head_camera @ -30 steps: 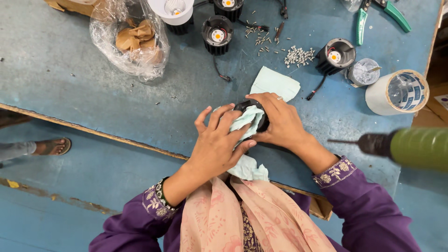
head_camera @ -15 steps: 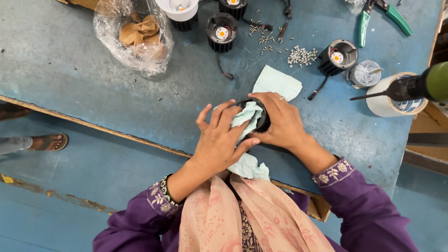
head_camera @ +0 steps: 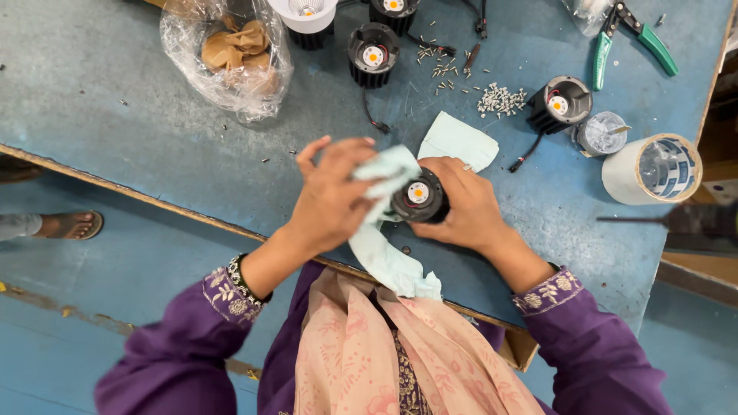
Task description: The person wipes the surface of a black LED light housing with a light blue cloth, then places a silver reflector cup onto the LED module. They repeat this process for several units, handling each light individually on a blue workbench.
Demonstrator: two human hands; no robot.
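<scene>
Gripping a small black lamp housing (head_camera: 419, 198) near the bench's (head_camera: 115, 123) front edge, the right hand (head_camera: 465, 206) closes round its body. The left hand (head_camera: 334, 196), fingers pinched on a pale cloth (head_camera: 384, 173), has lifted off the face since half a second ago, baring the lamp's yellow centre; wiping appears paused.
</scene>
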